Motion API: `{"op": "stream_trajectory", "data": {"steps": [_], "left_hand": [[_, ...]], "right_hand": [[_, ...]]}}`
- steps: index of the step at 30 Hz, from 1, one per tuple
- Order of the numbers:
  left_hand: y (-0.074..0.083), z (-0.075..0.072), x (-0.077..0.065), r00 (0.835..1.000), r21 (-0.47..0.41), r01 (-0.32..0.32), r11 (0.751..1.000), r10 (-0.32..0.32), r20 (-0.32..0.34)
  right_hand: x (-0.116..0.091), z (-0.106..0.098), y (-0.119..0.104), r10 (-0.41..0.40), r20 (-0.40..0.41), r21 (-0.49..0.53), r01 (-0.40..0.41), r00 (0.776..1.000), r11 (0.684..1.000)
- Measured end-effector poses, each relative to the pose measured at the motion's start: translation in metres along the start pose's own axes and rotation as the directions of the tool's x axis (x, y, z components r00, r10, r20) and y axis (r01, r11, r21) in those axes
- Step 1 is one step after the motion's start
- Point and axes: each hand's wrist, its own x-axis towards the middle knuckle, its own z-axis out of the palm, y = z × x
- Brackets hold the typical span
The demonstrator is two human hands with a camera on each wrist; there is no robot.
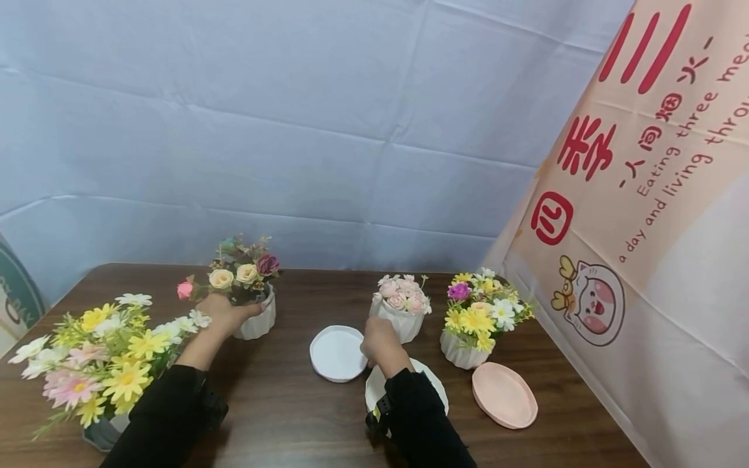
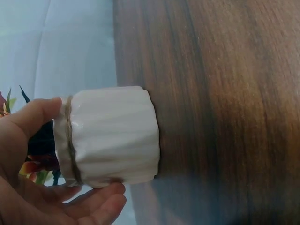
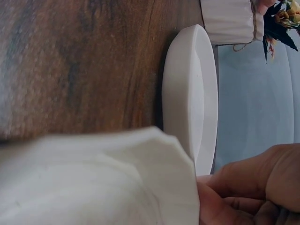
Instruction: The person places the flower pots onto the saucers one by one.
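Observation:
At the back left my left hand point(image 1: 219, 315) grips a white ridged pot point(image 2: 112, 136) of mixed roses point(image 1: 246, 270). Its thumb lies at the twine-tied rim and its fingers curl along the opposite side, while the pot's base meets the wood. Toward the right, my right hand point(image 1: 383, 344) has its curled fingers at the near edge of a round white saucer point(image 3: 199, 93). A scalloped white saucer point(image 3: 93, 183) stands close in front of those fingertips, partly hiding them. Just behind that hand sits a white pot point(image 1: 404, 325) of pale pink roses.
On the right are a white pot point(image 1: 459, 351) of yellow and purple flowers and a pink saucer point(image 1: 504, 395). A large daisy arrangement point(image 1: 111, 354) in a grey pot fills the front left. A pale cloth backdrop point(image 1: 263, 130) hangs behind the brown table point(image 1: 292, 429).

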Motion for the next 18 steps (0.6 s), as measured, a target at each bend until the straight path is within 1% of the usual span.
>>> {"op": "stream_trajectory", "data": {"steps": [6,11,15,18], "left_hand": [[0.0002,-0.0023,-0.0005,1.0,0.084,0.005,0.996,-0.006,0.01],[-0.0007,-0.0017,0.0004,1.0,0.095,0.005,0.995,-0.007,0.016],[-0.001,-0.0015,0.0013,1.0,0.099,0.005,0.995,-0.008,0.03],[-0.0007,-0.0014,0.0017,0.999,0.1,-0.005,0.995,0.002,0.035]], "right_hand": [[-0.0006,0.0003,0.0,0.013,0.011,0.051,-0.014,1.0,0.999],[-0.0003,-0.0003,-0.0013,0.021,0.011,0.038,-0.021,1.0,0.999],[-0.0022,-0.003,-0.0047,0.007,0.015,0.007,-0.007,1.0,1.0],[-0.0049,-0.0062,-0.0085,0.001,0.02,0.005,-0.001,1.0,1.0]]}}
